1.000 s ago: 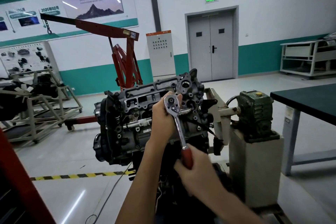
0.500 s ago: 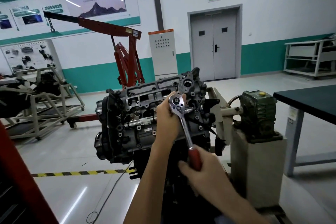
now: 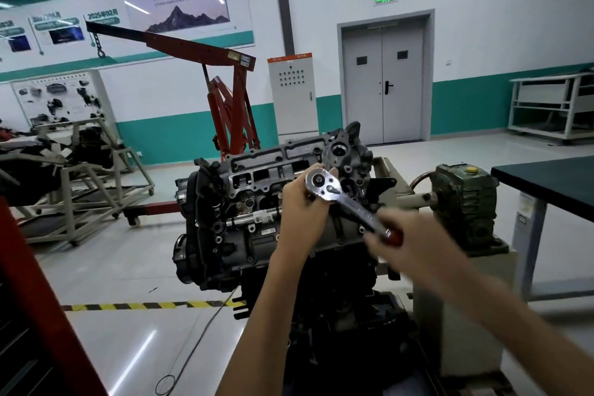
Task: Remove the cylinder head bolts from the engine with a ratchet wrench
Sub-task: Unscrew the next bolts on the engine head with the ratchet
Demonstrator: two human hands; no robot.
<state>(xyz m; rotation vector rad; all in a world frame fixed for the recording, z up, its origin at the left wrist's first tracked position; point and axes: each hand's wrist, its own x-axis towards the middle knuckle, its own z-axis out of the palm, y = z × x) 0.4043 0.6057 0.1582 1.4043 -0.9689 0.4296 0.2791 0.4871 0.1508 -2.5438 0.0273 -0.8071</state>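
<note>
— Chrome handle of our ratchet wrench now slants to the lower right, no longer nearly straight down as half a second ago.
— We agree. Our right hand, blurred, wraps its red grip. Our left hand curls round the shiny head, at mid-frame against the dark engine.

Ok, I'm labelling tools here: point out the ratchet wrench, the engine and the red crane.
ratchet wrench (image 3: 322, 185): head view, on its chrome head.
engine (image 3: 257, 167): head view, on its upper metal face.
red crane (image 3: 193, 47): head view, on its boom.
</note>
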